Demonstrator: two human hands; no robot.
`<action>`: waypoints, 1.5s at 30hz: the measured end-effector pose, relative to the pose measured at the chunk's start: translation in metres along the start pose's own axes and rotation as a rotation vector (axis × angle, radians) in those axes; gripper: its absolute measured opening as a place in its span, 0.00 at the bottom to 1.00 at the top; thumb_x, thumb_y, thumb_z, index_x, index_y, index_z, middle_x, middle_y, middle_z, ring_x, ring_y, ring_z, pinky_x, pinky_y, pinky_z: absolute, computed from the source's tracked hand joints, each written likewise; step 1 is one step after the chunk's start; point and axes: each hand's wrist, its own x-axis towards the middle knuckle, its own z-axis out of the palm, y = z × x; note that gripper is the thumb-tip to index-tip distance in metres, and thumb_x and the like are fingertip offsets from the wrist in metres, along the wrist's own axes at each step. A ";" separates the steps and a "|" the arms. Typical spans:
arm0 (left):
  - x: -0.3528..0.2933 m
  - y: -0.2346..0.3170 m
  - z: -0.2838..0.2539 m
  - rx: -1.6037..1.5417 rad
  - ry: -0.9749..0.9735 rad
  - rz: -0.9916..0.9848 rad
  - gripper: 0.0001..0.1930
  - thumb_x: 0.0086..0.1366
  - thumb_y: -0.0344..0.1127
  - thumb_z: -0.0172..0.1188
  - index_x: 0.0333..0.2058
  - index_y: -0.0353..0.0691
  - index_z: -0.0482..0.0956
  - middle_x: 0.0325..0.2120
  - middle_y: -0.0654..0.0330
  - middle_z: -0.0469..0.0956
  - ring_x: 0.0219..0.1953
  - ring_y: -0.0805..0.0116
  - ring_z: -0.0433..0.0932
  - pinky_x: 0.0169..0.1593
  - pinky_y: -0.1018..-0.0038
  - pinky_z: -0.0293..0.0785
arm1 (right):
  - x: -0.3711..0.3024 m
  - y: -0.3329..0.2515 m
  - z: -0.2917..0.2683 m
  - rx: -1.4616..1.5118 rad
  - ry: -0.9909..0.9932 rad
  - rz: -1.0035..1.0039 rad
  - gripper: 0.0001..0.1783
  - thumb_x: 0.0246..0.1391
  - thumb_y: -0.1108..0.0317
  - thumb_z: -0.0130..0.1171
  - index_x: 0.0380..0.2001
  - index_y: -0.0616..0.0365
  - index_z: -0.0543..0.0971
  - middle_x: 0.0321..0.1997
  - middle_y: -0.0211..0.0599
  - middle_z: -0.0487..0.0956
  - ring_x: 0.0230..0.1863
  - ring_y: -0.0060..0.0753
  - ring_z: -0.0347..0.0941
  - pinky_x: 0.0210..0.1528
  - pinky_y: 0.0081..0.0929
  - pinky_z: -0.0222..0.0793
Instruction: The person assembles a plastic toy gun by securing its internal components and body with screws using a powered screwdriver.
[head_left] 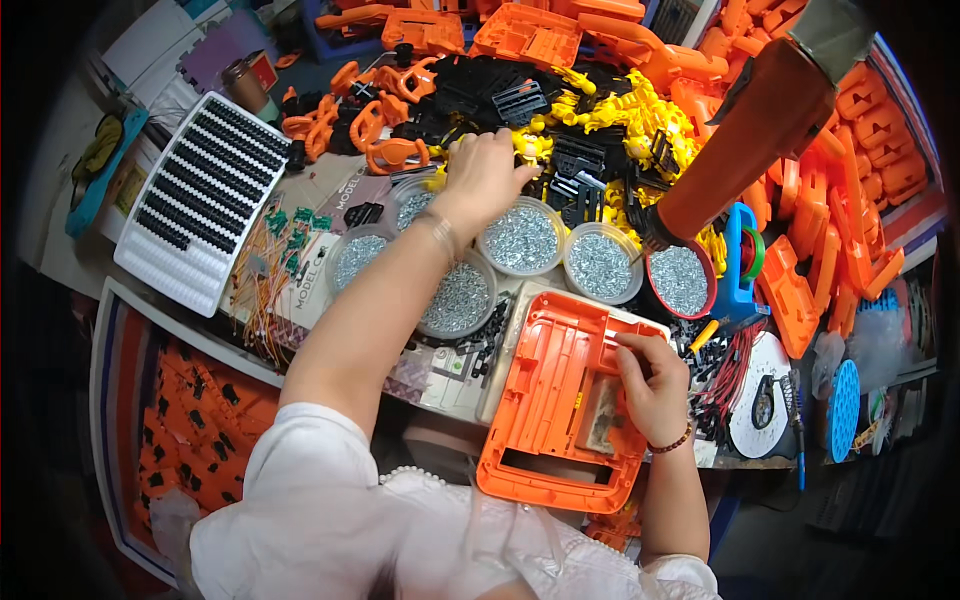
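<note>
Stretches the left hand [482, 180] to 11 o'clock from the orange case [545, 390], above the bowls [522, 272] of small silver screws, right beside yellow figures [645, 115] and black parts [578, 158]. Bends its fingers down, partly out of sight; cannot tell whether clamped on anything.

Lays the right hand [657, 385] over the case at 2 o'clock, with thumb and forefinger close to each other; cannot tell whether pinching anything.

Has the case at 5 o'clock from the middle of the view, over a pale block [497, 375], with its lower end jutting past the bench at 6 o'clock. Faces a red bowl [690, 316] at 1 o'clock from the case, under a big red-brown tool [755, 130], with orange shells [790, 300] at 2, a white disc [750, 430] at 3 and a striped board [200, 200] at 10.
</note>
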 end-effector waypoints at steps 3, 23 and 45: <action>0.017 -0.012 0.022 0.067 -0.057 0.007 0.27 0.49 0.44 0.68 0.44 0.34 0.75 0.35 0.48 0.78 0.44 0.50 0.75 0.47 0.55 0.66 | 0.001 -0.002 -0.004 -0.021 -0.022 -0.008 0.07 0.51 0.75 0.59 0.36 0.61 0.79 0.26 0.40 0.74 0.25 0.33 0.72 0.28 0.25 0.67; -0.152 0.066 -0.062 -0.485 -0.343 0.709 0.35 0.51 0.56 0.65 0.53 0.41 0.69 0.55 0.53 0.67 0.58 0.55 0.64 0.61 0.56 0.51 | -0.031 -0.033 -0.007 -0.167 -0.089 -0.327 0.14 0.44 0.78 0.61 0.38 0.61 0.78 0.32 0.39 0.77 0.32 0.38 0.76 0.32 0.29 0.74; -0.172 0.066 -0.041 -0.133 -0.354 0.879 0.22 0.52 0.45 0.62 0.44 0.41 0.78 0.48 0.58 0.73 0.57 0.58 0.67 0.63 0.47 0.47 | -0.046 -0.039 -0.005 -0.526 -0.295 -0.347 0.09 0.46 0.74 0.59 0.34 0.61 0.78 0.29 0.38 0.71 0.30 0.38 0.74 0.27 0.30 0.71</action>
